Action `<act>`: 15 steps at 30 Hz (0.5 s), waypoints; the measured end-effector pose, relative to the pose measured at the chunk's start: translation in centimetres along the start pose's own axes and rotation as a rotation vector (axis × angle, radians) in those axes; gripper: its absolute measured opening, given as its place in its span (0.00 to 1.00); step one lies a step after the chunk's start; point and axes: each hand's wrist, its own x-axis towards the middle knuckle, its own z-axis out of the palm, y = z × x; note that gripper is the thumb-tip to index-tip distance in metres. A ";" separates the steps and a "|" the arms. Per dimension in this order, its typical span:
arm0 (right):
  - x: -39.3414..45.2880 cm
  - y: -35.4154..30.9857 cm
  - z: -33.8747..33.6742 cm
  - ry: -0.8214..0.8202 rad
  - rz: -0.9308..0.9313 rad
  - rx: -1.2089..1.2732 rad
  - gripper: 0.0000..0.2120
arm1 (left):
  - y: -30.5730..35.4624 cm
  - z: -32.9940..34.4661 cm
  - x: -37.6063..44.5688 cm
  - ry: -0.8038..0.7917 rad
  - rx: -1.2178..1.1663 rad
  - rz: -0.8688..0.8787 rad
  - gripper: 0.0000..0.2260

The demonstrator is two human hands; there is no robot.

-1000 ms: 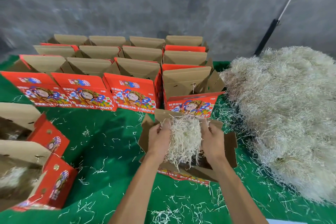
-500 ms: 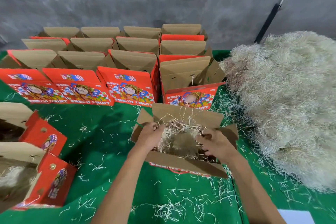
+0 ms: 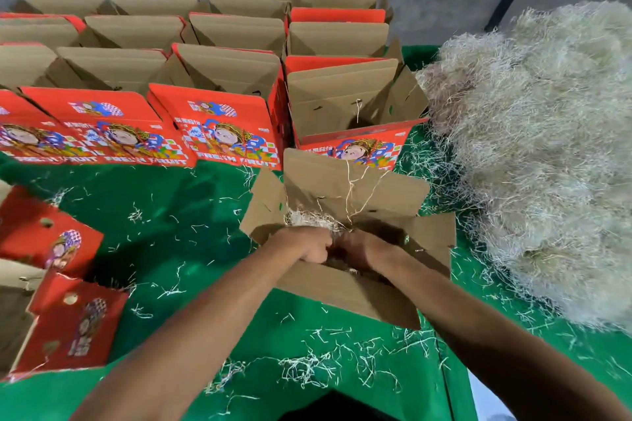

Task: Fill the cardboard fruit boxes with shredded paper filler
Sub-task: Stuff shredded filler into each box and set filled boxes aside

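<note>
Box in hand (image 3: 345, 294): an open cardboard fruit box is stood on the green cloth (image 3: 191, 215) near the front edge, its four flaps folded outward so that the mouth is kept free for both arms.
Filler in box (image 3: 313, 219): a pale wad of shredded paper is seen low inside, against the far-left inner corner; a few loose strands are draped over the far flap.
Left hand (image 3: 309, 246): sunk into the box mouth with the fingers curled; the filler seems to be pressed down by the knuckles, but whether strands are gripped cannot be told.
Right hand (image 3: 360, 248): pushed deeper beside the left hand, the two close to touching; its fingers are hidden in shadow, so its state cannot be told.
Likely step: the wad is judged to be tamped toward the bottom so that a bed is formed.
Filler heap (image 3: 547, 154): piled along the right edge of the cloth, just beside the box, presumably kept within a short reach.
Waiting boxes (image 3: 219, 123): ranked in rows toward the far edge, flaps up, the nearest one touching or almost touching the far flap of the box in hand.
Side boxes (image 3: 65, 321): laid at the left edge, well apart.
Open room: bare cloth is left between the box in hand and the left edge; the right side is crowded by the heap, and scraps are scattered along the front edge.
</note>
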 end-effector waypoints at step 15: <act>3.2 1.2 3.6 -0.154 0.128 -0.540 0.24 | -3.5 3.1 7.7 -0.139 0.167 -0.071 0.36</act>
